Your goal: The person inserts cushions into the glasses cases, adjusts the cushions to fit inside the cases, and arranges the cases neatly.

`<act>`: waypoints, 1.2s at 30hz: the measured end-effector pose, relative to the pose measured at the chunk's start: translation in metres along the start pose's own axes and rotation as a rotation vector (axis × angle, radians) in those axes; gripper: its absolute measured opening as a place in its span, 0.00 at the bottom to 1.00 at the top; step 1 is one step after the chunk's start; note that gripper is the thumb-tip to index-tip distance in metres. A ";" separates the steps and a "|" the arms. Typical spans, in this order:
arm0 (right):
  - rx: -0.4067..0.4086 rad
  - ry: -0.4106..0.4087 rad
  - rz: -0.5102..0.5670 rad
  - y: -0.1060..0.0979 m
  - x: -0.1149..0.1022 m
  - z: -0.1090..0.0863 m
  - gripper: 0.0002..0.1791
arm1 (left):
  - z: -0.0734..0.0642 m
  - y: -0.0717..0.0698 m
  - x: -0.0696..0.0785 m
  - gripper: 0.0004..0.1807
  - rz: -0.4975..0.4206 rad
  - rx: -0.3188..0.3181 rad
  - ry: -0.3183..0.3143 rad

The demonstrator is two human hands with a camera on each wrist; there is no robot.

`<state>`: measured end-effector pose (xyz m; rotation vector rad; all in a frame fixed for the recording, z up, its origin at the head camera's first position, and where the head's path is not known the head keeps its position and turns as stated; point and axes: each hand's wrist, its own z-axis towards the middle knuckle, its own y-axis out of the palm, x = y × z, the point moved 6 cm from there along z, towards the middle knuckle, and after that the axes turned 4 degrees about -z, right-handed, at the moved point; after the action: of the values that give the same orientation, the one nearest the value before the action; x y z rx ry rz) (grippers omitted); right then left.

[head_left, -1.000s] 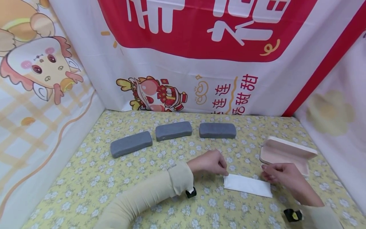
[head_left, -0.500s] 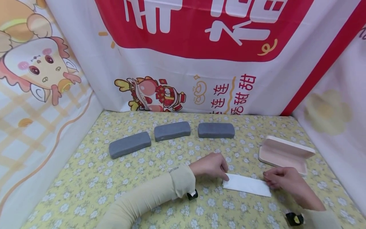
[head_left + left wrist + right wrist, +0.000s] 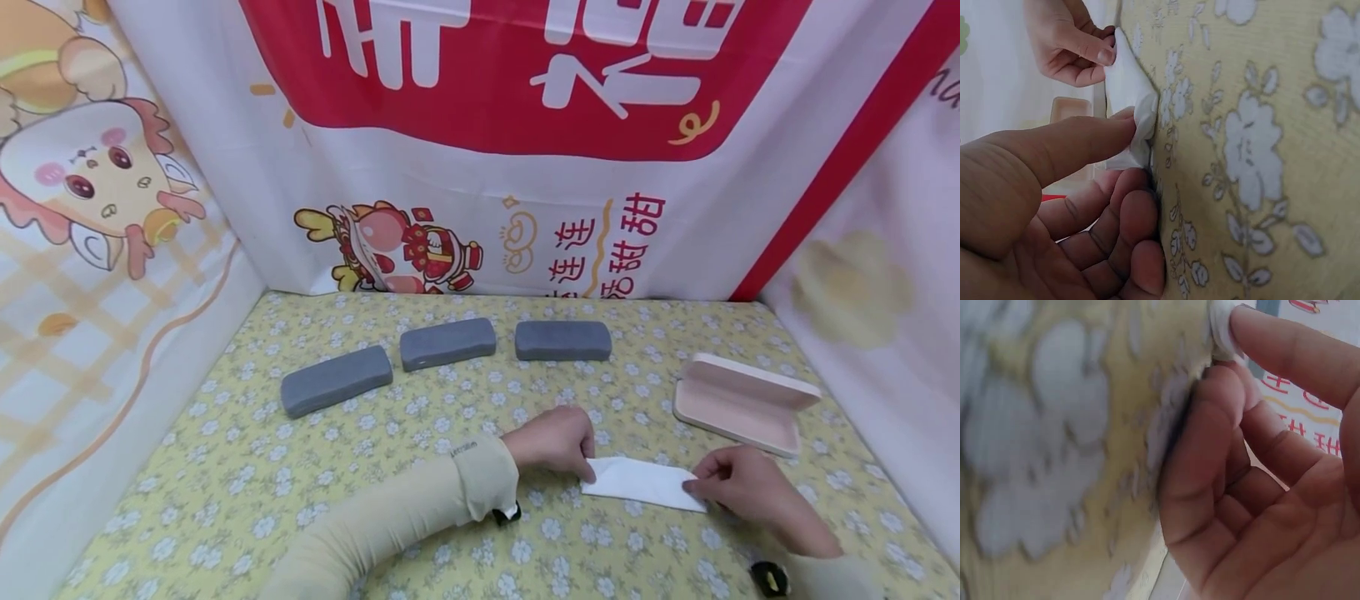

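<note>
A soft white sheet (image 3: 637,482), folded into a long strip, lies on the flowered tablecloth; whether it is cloth or tissue I cannot tell. My left hand (image 3: 557,442) pinches its left end, the thumb pressing on top, as the left wrist view shows close up. At the strip's other end, my right hand (image 3: 746,487) pinches the right corner between thumb and forefinger. In the right wrist view only a bit of the white sheet (image 3: 1225,328) shows between the fingertips. Behind my right hand stands an open glasses case (image 3: 738,406) with a pale pink inside.
Three closed grey cases, the left one (image 3: 336,382), the middle one (image 3: 447,344) and the right one (image 3: 562,341), lie in a row farther back. Printed fabric walls (image 3: 465,225) close off the table's back and both sides.
My right hand has come down from just beyond the strip's right end and now pinches its corner. My left hand has shifted slightly nearer along the left end, still gripping it.
</note>
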<state>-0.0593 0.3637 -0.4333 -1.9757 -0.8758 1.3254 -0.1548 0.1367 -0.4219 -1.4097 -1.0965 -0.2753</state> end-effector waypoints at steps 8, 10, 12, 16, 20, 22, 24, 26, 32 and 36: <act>-0.020 0.019 -0.071 0.006 -0.009 0.000 0.09 | 0.000 0.006 0.005 0.28 0.074 -0.009 0.033; -0.026 0.023 -0.053 0.006 -0.011 -0.003 0.09 | 0.000 0.006 0.004 0.27 0.035 -0.015 0.020; -0.014 0.028 -0.010 0.004 -0.012 -0.005 0.09 | 0.002 0.005 0.002 0.25 -0.037 -0.016 -0.007; 0.003 0.058 0.141 0.000 -0.011 -0.008 0.07 | 0.004 0.000 -0.005 0.13 -0.327 0.019 -0.104; -0.005 0.074 0.287 0.001 -0.007 -0.009 0.09 | 0.003 -0.001 -0.012 0.07 -0.650 0.066 -0.192; -0.012 0.069 0.353 0.002 -0.004 -0.009 0.10 | 0.003 0.000 -0.015 0.10 -0.744 0.080 -0.213; -0.021 0.064 0.415 0.003 -0.002 -0.010 0.12 | 0.003 -0.001 -0.017 0.12 -0.793 0.090 -0.217; -0.025 0.065 0.453 0.002 0.000 -0.010 0.14 | 0.003 -0.001 -0.019 0.12 -0.819 0.091 -0.214; -0.019 0.061 0.496 0.000 0.000 -0.013 0.23 | 0.002 -0.004 -0.020 0.13 -0.874 0.072 -0.208; 0.015 0.028 0.555 -0.005 -0.001 -0.015 0.25 | 0.002 -0.009 -0.019 0.15 -0.931 0.067 -0.219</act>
<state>-0.0461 0.3638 -0.4236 -2.3140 -0.3006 1.5820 -0.1717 0.1281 -0.4307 -0.7930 -1.8817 -0.7450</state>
